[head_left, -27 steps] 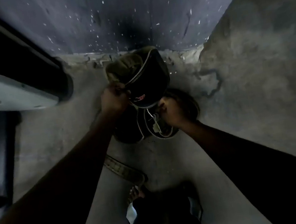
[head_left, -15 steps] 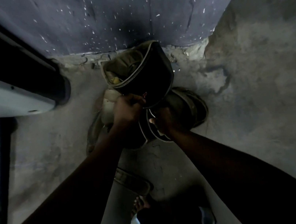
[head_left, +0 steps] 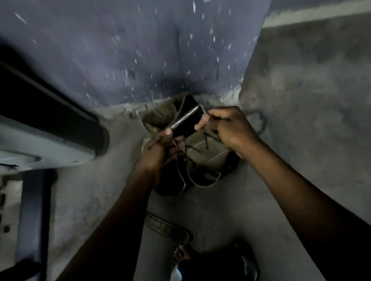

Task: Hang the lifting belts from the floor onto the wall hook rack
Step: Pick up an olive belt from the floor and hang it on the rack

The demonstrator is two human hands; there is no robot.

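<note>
A pile of dark and olive lifting belts point(head_left: 203, 156) lies on the concrete floor at the foot of the blue wall. My left hand point(head_left: 157, 151) and my right hand point(head_left: 228, 129) both grip the metal buckle frame point(head_left: 186, 117) of one black belt, lifted a little above the pile. The left holds the buckle's lower end, the right its upper corner. Another olive belt point(head_left: 161, 115) curls behind, against the wall. No hook rack is in view.
A grey and black machine frame point(head_left: 35, 138) juts in from the left at about hand height. A loose strap point(head_left: 169, 229) lies on the floor by my foot point(head_left: 180, 254). The blue wall point(head_left: 165, 47) is straight ahead, bare concrete floor point(head_left: 319, 108) to the right.
Both hands have shifted from the rolled belt's body to its metal buckle and raised it. The right hand moved up and right; the view tilted up along the wall.
</note>
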